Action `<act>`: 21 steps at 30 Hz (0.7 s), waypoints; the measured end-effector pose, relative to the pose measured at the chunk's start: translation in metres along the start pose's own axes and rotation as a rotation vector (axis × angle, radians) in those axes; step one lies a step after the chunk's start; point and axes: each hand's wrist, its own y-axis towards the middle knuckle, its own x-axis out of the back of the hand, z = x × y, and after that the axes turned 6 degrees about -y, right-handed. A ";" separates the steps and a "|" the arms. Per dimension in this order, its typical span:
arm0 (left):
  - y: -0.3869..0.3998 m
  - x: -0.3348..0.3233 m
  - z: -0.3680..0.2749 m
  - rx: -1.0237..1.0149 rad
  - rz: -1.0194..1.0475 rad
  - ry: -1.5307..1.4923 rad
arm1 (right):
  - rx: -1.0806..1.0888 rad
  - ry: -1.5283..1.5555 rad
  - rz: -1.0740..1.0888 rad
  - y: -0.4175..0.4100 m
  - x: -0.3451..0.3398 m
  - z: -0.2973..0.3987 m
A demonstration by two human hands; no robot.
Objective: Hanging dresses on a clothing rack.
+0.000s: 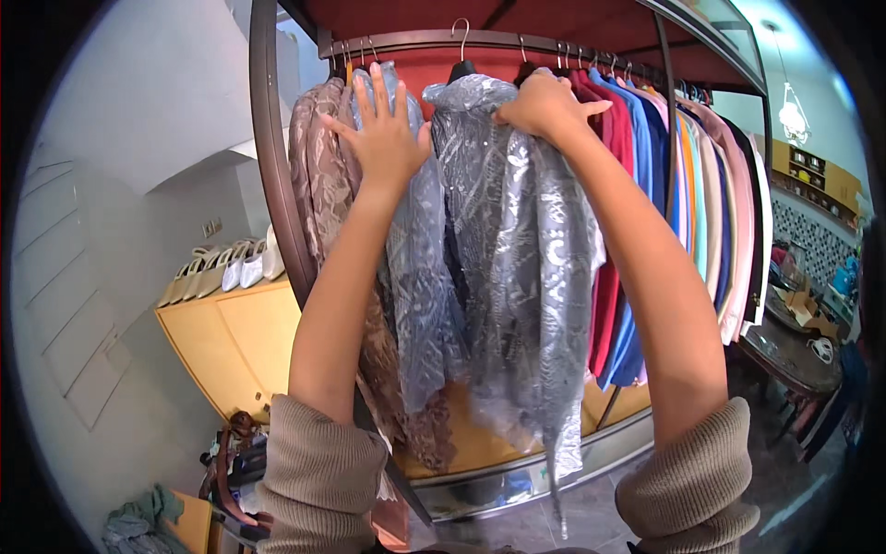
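A grey lace garment [484, 208] in clear plastic hangs by a black hanger with a metal hook from the rack's rail [429, 39]. My right hand [543, 104] is at its shoulder, fingertips on the plastic, thumb or a finger sticking out to the right; how firmly it grips is hidden. My left hand [384, 135] lies with spread fingers against a blue-grey lace garment [422, 277] in plastic. Left of that hang brown patterned lace garments [318, 159].
Red, blue and pastel garments [699, 201] fill the rail's right side. A dark rack post [277, 138] stands left. Pairs of shoes [242, 266] sit on a wooden cabinet [235, 332]. A round table [796, 353] holding an opened cardboard box [806, 311] is at far right.
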 end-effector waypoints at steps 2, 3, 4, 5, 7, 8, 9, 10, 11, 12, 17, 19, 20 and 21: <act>0.005 -0.014 0.009 -0.022 0.028 0.026 | -0.010 0.002 0.070 0.020 -0.008 0.019; 0.009 -0.021 0.012 -0.030 0.028 0.018 | -0.022 -0.002 0.062 0.033 -0.014 0.027; 0.010 -0.026 0.015 -0.031 0.020 0.025 | -0.032 -0.004 0.056 0.045 -0.020 0.034; 0.010 -0.030 0.018 -0.025 0.057 0.039 | -0.020 -0.014 0.055 0.057 -0.025 0.040; 0.005 -0.037 0.024 -0.025 0.092 0.028 | -0.006 0.011 0.004 0.077 -0.038 0.053; 0.003 -0.041 0.027 -0.026 0.088 0.040 | 0.020 -0.015 0.019 0.089 -0.041 0.056; 0.002 -0.042 0.029 -0.055 0.076 0.022 | 0.020 -0.005 -0.011 0.099 -0.045 0.061; 0.001 -0.042 0.031 -0.083 0.066 0.004 | 0.019 0.005 -0.041 0.109 -0.049 0.067; 0.000 -0.043 0.033 -0.084 0.067 0.011 | 0.006 -0.008 -0.050 0.117 -0.053 0.074; -0.001 -0.043 0.037 -0.081 0.069 0.027 | 0.020 0.005 -0.063 0.125 -0.056 0.081; -0.006 -0.045 0.045 -0.114 0.044 0.018 | 0.035 0.012 -0.072 0.159 -0.074 0.104; -0.005 -0.046 0.044 -0.117 0.031 0.023 | 0.042 0.016 -0.082 0.167 -0.083 0.109; -0.005 -0.047 0.044 -0.110 0.045 0.035 | 0.034 0.009 -0.083 0.172 -0.086 0.111; -0.004 -0.047 0.045 -0.104 0.060 0.048 | 0.025 0.003 -0.082 0.174 -0.090 0.114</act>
